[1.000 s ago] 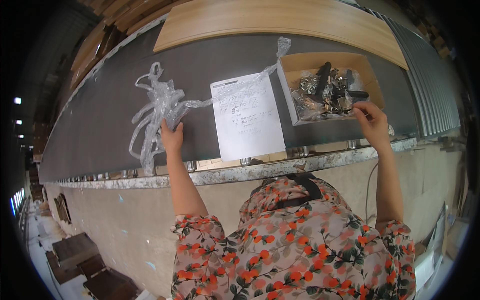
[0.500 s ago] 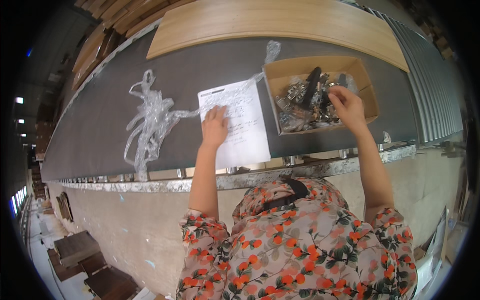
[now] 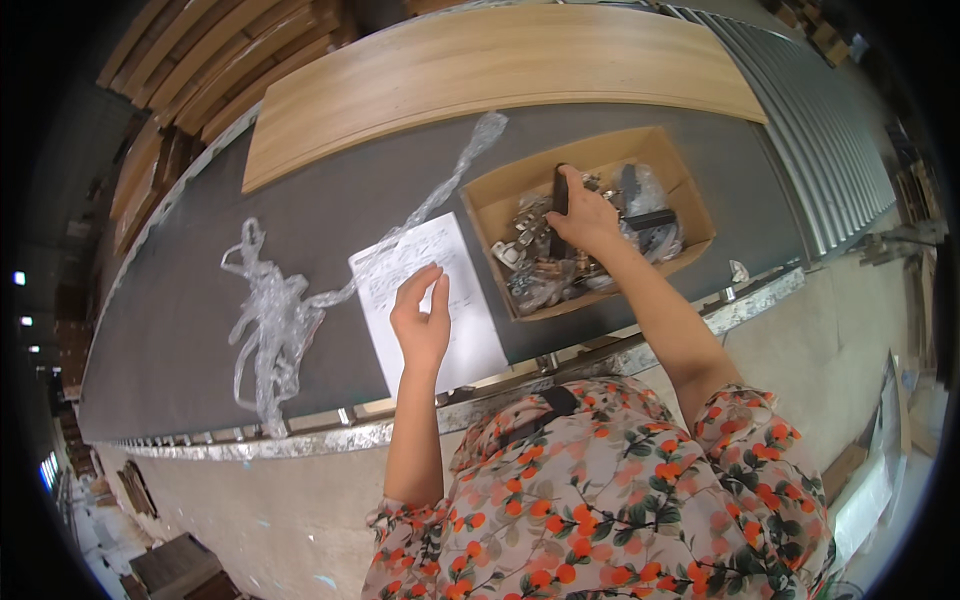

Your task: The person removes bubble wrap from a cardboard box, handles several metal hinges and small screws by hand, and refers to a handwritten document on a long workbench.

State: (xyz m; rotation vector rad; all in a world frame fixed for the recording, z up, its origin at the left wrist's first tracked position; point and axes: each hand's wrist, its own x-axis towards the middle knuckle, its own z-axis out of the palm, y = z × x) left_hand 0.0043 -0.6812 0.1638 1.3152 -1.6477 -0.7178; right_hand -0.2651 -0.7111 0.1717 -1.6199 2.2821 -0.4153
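In the cardboard box, my right hand has its thumb and fingers closed on a black elongated piece. Around it lie metal hinge-like fittings and clear plastic bags of small parts. Another black bar rests across the box's right side. Over a white sheet of paper with handwriting, my left hand is held with fingers stretched and thumb apart, holding nothing. Whether it touches the sheet I cannot tell.
A crumpled strip of clear plastic lies left on the dark belt, its tail running over the paper's top and beyond. Across the far side lies a long wooden panel. Metal rollers stand at the right, stacked boards at far left.
My right hand has moved left within the box and closed on a black piece. My left hand has shifted toward me from the upper writing, its fingers drawn together. The view has turned.
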